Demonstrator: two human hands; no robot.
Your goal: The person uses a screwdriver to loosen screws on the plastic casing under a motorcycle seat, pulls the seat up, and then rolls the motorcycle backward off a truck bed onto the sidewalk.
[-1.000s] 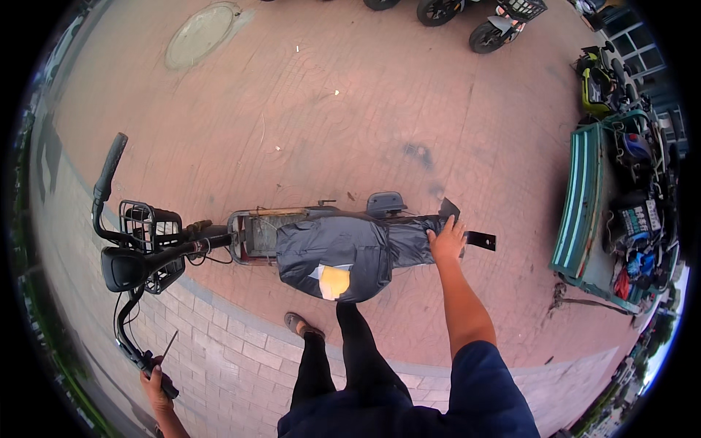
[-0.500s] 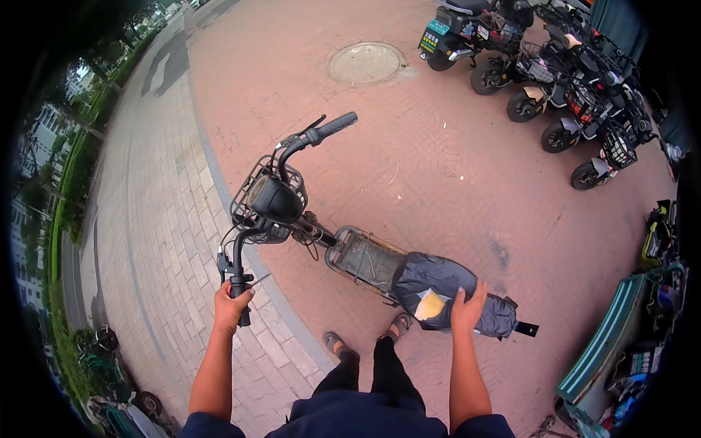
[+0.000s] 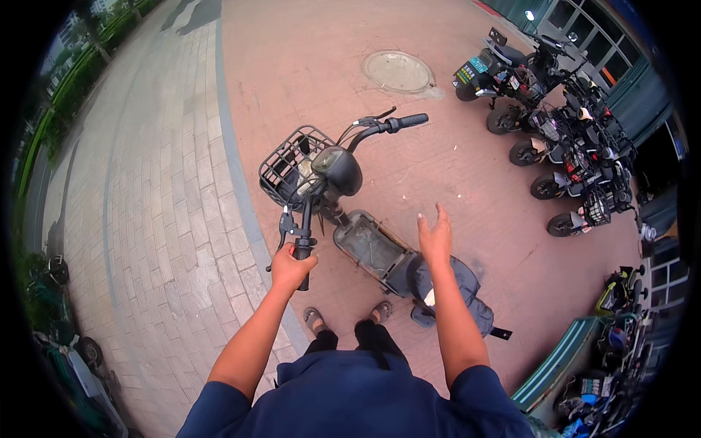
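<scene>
An electric bike point(image 3: 342, 174) stands in front of me, its front end pointing to the far left. My left hand point(image 3: 292, 267) is wrapped round the grip of its near handlebar, by the brake lever. My right hand point(image 3: 436, 237) is raised above the bike with fingers apart, holding nothing. Beneath that forearm lies the seat, under a dark grey cover point(image 3: 467, 292); a small pale patch shows on it, mostly hidden by my arm. The far handlebar grip point(image 3: 413, 121) is untouched. Ahead of the headlamp is a black wire basket point(image 3: 286, 162) with something pale inside.
A row of parked scooters point(image 3: 548, 146) stands at the far right. Near right is a green cart with pale stripes point(image 3: 558, 361). Grey paving point(image 3: 168, 219) meets reddish paving along a kerb line. A round manhole cover point(image 3: 398, 71) lies beyond the bike.
My right hand has lifted off the seat cover and moved forward and left. My left hand keeps hold of the handlebar grip. The view has shifted, showing more of the basket.
</scene>
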